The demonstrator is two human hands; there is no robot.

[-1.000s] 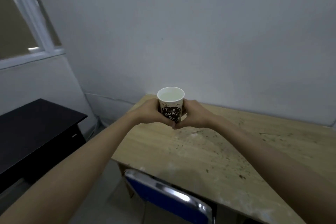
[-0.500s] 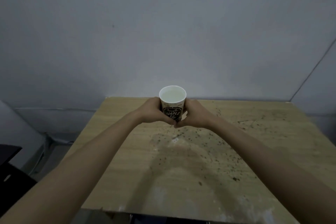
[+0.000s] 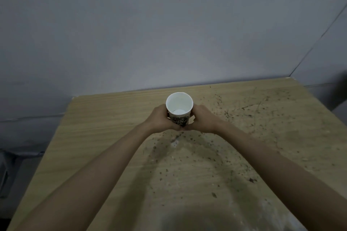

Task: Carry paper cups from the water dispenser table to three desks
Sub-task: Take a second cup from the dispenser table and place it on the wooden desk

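Note:
A white paper cup [image 3: 179, 108] with a dark printed label stands upright between both my hands over the far middle of a light wooden desk [image 3: 105, 137]. My left hand [image 3: 161, 118] wraps its left side and my right hand [image 3: 203, 119] wraps its right side, fingers meeting under the label. The cup's mouth faces me and a little pale liquid shows at the bottom. Whether the cup's base touches the desk is hidden by my fingers.
The desk top is stained and speckled with dark spots [image 3: 216, 155] across its middle and right. A grey wall [image 3: 169, 24] runs right behind the desk's far edge, with a corner at the right. Floor drops away past the desk's left edge [image 3: 22, 155].
The view has swung from the black table and blue chair onto the wooden desk and come closer. The cup held in both hands now sits lower, nearer the desk top.

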